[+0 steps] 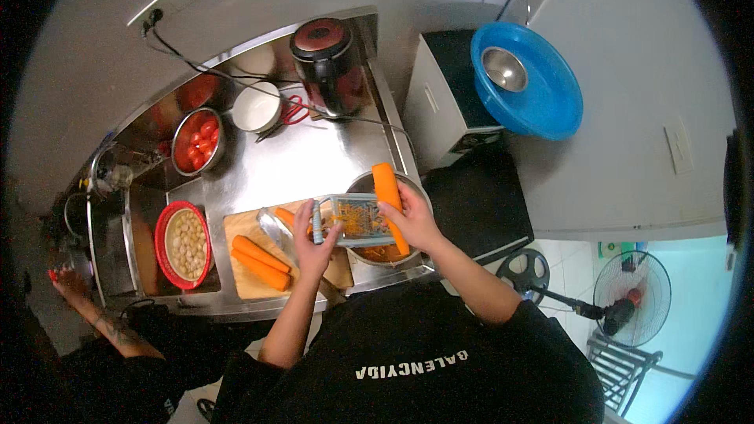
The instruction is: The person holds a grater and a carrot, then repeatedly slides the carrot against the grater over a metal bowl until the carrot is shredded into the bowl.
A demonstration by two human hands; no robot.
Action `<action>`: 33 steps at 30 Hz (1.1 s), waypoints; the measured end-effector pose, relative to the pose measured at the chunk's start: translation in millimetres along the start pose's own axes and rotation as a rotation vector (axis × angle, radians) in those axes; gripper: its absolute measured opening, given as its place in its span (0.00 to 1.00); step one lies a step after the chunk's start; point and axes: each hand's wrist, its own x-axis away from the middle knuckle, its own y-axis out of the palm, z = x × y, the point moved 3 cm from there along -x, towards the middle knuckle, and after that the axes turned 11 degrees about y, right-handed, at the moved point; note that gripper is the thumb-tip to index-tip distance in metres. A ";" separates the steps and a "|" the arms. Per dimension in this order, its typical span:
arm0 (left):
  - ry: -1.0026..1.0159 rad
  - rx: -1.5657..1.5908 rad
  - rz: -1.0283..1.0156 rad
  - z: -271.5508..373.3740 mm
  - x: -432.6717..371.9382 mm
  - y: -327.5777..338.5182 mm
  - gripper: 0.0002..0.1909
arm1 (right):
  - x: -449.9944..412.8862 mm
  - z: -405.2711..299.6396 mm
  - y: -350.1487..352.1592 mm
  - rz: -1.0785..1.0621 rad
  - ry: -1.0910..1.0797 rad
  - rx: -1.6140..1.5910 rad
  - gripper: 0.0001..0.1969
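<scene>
My left hand (315, 241) grips the handle of a box grater (358, 219), which lies on its side with shredded carrot on its surface. In my right hand (414, 219) is a large peeled carrot (387, 191), held across the grater's far end. Beneath both sits a round metal bowl (419, 182), partly hidden, with shredded carrot inside. On a wooden cutting board (242, 284) to the left rest peeled carrot pieces (260, 265). A cleaver (275, 229) lies on the board too, partly covered by my left hand and forearm.
A red basket (160, 247) holding a bowl of pale round pieces stands left, near a metal bowl of tomatoes (202, 144). Behind are a white bowl (257, 107), red-handled scissors (294, 111) and an electric kettle (323, 68), with a cord crossing the counter. Another person's hand (73, 288) is at far left.
</scene>
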 end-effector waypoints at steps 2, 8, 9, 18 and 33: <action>-0.018 0.048 -0.077 0.4 0.8 -6.4 0.34 | -1.5 5.4 6.7 -0.021 0.066 -0.039 0.28; -0.006 -0.075 0.048 5.1 -15.5 -32.9 0.26 | 4.8 -8.2 38.7 -0.027 -0.200 0.209 0.29; 0.103 -0.023 0.001 21.6 -22.6 -32.0 0.24 | 10.6 -19.4 44.9 -0.052 -0.214 0.291 0.31; -0.019 0.486 -0.356 57.9 -22.9 -7.8 0.18 | 39.0 -8.3 55.2 -0.098 -0.200 0.408 0.40; -0.603 1.419 0.291 22.7 3.2 28.6 0.23 | 71.6 -6.5 20.7 0.051 -0.440 0.575 0.24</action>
